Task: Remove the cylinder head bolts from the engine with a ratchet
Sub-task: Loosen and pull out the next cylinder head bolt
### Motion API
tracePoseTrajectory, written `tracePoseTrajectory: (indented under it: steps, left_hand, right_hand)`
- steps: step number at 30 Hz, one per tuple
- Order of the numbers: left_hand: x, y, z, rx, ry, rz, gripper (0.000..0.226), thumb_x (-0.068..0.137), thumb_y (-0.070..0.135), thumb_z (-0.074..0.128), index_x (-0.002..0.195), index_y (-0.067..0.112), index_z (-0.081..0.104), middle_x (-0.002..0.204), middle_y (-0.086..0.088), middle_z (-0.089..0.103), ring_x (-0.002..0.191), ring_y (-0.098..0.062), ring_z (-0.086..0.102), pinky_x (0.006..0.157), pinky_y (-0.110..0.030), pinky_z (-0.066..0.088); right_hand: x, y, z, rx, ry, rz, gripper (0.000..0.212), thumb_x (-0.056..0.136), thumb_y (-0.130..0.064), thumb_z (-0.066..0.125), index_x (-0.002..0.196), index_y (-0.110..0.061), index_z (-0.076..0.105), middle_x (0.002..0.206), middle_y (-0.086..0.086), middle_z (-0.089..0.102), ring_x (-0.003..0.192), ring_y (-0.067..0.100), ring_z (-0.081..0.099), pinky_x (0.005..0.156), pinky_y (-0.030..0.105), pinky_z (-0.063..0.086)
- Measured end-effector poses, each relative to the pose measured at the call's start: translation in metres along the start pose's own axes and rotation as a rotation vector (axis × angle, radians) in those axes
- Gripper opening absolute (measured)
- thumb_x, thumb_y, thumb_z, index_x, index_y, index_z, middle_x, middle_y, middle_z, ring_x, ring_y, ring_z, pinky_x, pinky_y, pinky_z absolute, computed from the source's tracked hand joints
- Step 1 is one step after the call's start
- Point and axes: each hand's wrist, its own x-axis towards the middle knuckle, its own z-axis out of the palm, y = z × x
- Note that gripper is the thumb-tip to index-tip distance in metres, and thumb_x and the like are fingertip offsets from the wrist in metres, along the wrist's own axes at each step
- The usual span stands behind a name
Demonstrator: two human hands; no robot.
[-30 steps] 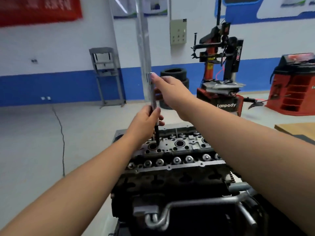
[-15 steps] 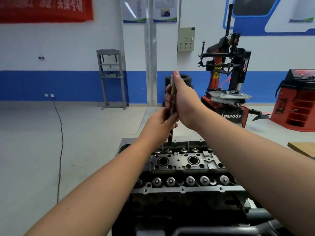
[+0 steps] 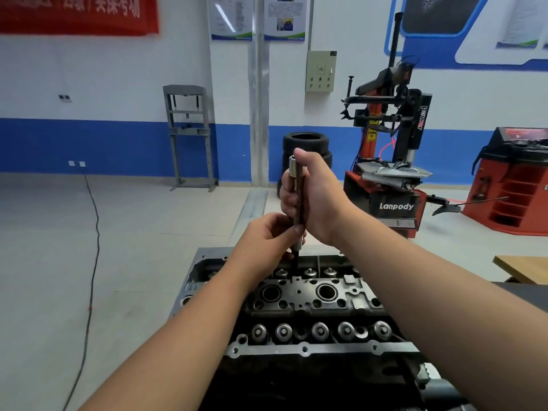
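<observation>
I judge this to be the seating step: I have the ratchet [image 3: 297,200] standing upright over the far edge of the cylinder head [image 3: 299,295], its dark shaft running down into a bolt hole just behind the two big round bores. The bolt itself is hidden in that hole, so I cannot tell whether the tip is engaged. My right hand [image 3: 314,197] is wrapped around the upper handle, thumb up beside the silver end cap, wrist bent in from the right. My left hand [image 3: 271,232] pinches the lower shaft just above the head, fingers curled round it, steadying it from the left. Both forearms reach forward from the near edge of the engine [image 3: 296,369], the right one crossing above the near row of valve springs [image 3: 318,332]. Next I would need to feel the tip drop home, keep the shaft plumb, then turn to loosen; a tilted tool could slip or round the bolt.
</observation>
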Motion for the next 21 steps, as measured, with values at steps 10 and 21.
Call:
tracePoseTrajectory:
  steps: [10, 21]
  left_hand:
    - [0.001, -0.003, -0.001, 0.174, 0.035, 0.082, 0.012, 0.092, 0.038, 0.066, 0.096, 0.027, 0.070, 0.082, 0.007, 0.077, 0.080, -0.019, 0.071, 0.078, -0.041, 0.060]
    - [0.002, -0.003, -0.003, 0.030, 0.062, 0.021, 0.018, 0.089, 0.033, 0.076, 0.097, 0.018, 0.071, 0.080, 0.004, 0.079, 0.080, -0.009, 0.075, 0.059, -0.018, 0.053]
  right_hand:
    - [-0.001, 0.005, -0.009, 0.052, -0.005, -0.017, 0.049, 0.089, -0.051, 0.043, 0.058, -0.014, 0.043, 0.054, 0.002, 0.030, 0.053, 0.019, 0.025, 0.052, 0.030, 0.026]
    - [0.004, -0.001, -0.006, 0.093, -0.011, 0.002, 0.047, 0.091, -0.048, 0.039, 0.058, -0.014, 0.039, 0.054, 0.000, 0.028, 0.053, 0.019, 0.021, 0.055, 0.034, 0.018]
